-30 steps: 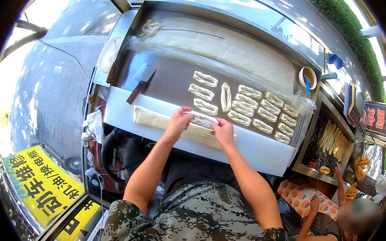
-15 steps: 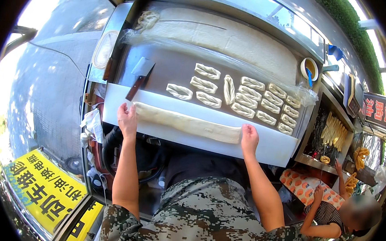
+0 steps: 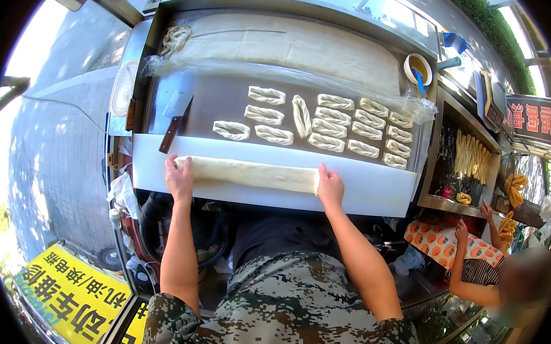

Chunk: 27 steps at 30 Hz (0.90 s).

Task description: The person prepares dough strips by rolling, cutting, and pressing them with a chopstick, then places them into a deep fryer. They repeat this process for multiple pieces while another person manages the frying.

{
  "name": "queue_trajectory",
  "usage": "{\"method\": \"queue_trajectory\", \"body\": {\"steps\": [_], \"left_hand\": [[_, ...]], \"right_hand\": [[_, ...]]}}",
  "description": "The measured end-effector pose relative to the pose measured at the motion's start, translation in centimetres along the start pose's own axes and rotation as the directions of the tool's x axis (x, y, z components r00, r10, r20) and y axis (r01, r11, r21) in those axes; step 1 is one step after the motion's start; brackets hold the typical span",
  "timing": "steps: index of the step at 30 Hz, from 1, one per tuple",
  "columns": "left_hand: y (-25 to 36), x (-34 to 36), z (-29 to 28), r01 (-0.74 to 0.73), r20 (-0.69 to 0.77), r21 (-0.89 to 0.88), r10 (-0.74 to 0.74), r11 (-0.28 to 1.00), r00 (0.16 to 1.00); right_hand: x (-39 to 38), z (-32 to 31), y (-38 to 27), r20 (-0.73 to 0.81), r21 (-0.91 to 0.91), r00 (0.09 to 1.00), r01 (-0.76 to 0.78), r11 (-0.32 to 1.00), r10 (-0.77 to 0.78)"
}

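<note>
A long pale dough strip (image 3: pixel 250 175) stretches left to right along the white board (image 3: pixel 370 194) in front of me. My left hand (image 3: pixel 179 180) is closed on its left end, with the fingertips pinching the dough. At the other end, my right hand (image 3: pixel 330 186) pinches the strip between thumb and fingers. Beyond the board, several twisted dough pieces (image 3: pixel 263 114) lie in loose columns on the metal worktop (image 3: pixel 213 99). A broad-bladed cleaver (image 3: pixel 179 104) rests there above my left hand, its wooden handle pointing toward me.
At the back, a large dough sheet (image 3: pixel 292 46) lies under clear plastic film (image 3: pixel 421 109). A bowl (image 3: pixel 410 66) holding a blue-handled utensil stands back right. Farther right, dough sticks sit in a fryer (image 3: pixel 446 192), with a co-worker's hand (image 3: pixel 461 230) near it.
My hands have come closer together, still pinching both ends, and the dough strip between them spans a shorter length. The whole view has shifted and turned slightly.
</note>
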State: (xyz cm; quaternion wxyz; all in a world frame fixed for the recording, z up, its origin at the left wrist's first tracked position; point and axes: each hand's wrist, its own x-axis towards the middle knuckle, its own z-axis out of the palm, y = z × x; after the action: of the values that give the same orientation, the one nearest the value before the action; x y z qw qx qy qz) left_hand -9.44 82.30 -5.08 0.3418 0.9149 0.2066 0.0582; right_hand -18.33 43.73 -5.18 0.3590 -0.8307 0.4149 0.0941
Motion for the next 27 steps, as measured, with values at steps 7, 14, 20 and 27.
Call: {"method": "queue_trajectory", "body": {"steps": [7, 14, 20, 27], "left_hand": [[1.9, -1.5, -1.1, -0.225, 0.12, 0.181, 0.206, 0.957, 0.971], [20.2, -8.9, -7.8, -0.44, 0.245, 0.017, 0.423, 0.898, 0.872], [26.5, -13.1, -11.7, -0.498, 0.08, -0.058, 0.501, 0.865, 0.862], [19.9, -12.5, 0.6, -0.216, 0.248, -0.264, 0.282, 0.94, 0.927]], "right_hand": [[-1.1, 1.6, 0.2, -0.139, -0.111, 0.873, 0.456, 0.883, -0.468], [-0.5, -1.8, 1.4, -0.092, 0.401, 0.882, 0.458, 0.794, -0.462], [1.9, -11.8, 6.7, -0.203, 0.487, 0.875, 0.48, 0.73, -0.44], [9.8, -20.3, 17.5, -0.328, 0.024, 0.909, 0.279, 0.96, -0.256]]}}
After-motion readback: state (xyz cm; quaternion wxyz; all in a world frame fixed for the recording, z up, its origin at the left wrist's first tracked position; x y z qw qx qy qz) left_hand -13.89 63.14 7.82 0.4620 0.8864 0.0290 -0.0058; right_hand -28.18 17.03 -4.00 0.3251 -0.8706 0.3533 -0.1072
